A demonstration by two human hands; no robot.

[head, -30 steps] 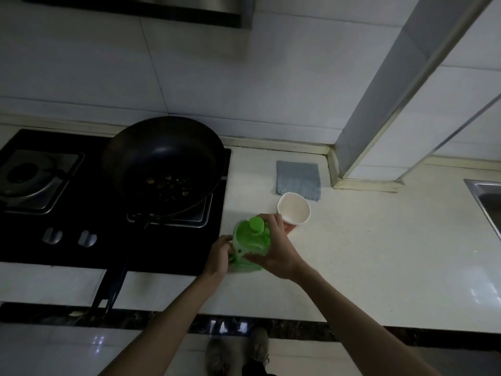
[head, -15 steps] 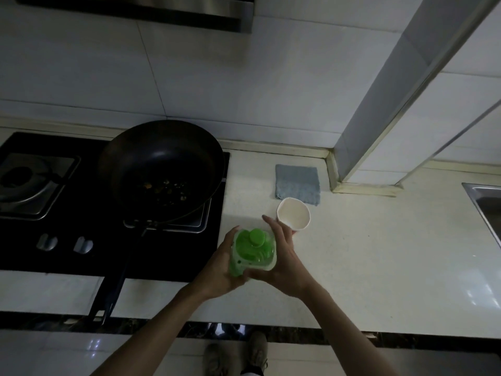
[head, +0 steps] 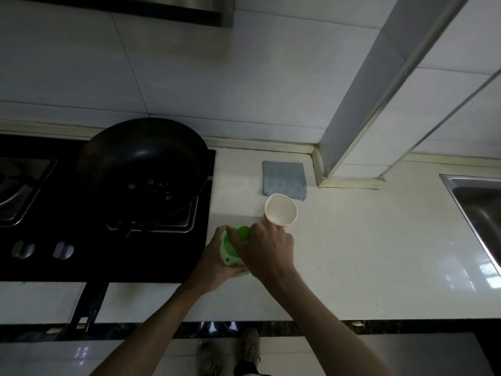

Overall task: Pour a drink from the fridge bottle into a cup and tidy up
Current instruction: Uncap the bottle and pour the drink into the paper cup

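A green bottle with a green cap stands upright on the white counter, close to the hob's right edge. My left hand grips the bottle's body from the left and below. My right hand lies over the bottle's top, its fingers curled round the cap and hiding most of it. A white paper cup stands just behind my right hand, upright and apart from the bottle; whether it holds any liquid I cannot tell.
A black wok with food scraps sits on the black hob, its handle reaching toward the counter's front edge. A grey cloth lies behind the cup. A steel sink is at the far right. A tiled pillar rises behind.
My right hand moved from the bottle's side onto its cap and curled round it. The left hand keeps its grip on the body. The view shifted slightly.
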